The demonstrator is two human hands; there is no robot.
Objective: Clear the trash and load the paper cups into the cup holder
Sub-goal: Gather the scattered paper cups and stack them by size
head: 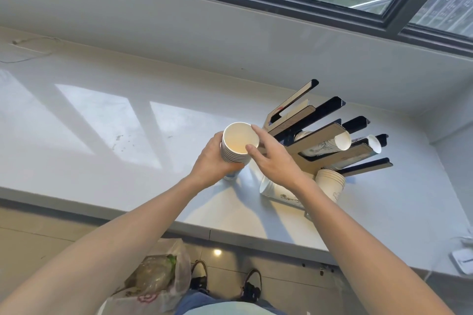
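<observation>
- Counter [107,120]: white, below a window; bare apart from the cup group at its right end and a thin cable far left.
- Cup holder [311,133]: card-and-black rack with slanted slots, at the right end of the counter. Two slots hold cups lying mouth-outward [343,140]; the other slots look empty. Loading judged partly done.
- Trash bag [156,281]: on the floor by the person's feet, visibly filled; no loose trash shows on the counter, so clearing looks largely finished.
- Cup stack [236,143]: nested paper cups, upright, held above the counter just left of the holder.
- Left hand [213,161]: wrapped round the stack's side, grasping it.
- Right hand [273,158]: fingers spread at the top cup's rim, touching it, not closed on anything.
- Loose cups still to load: one short stack [330,183] standing below the holder, one stack on its side [277,192], half hidden by the right forearm.
- Hard to make out: how many cups each slot holds; a small object under the left hand.
</observation>
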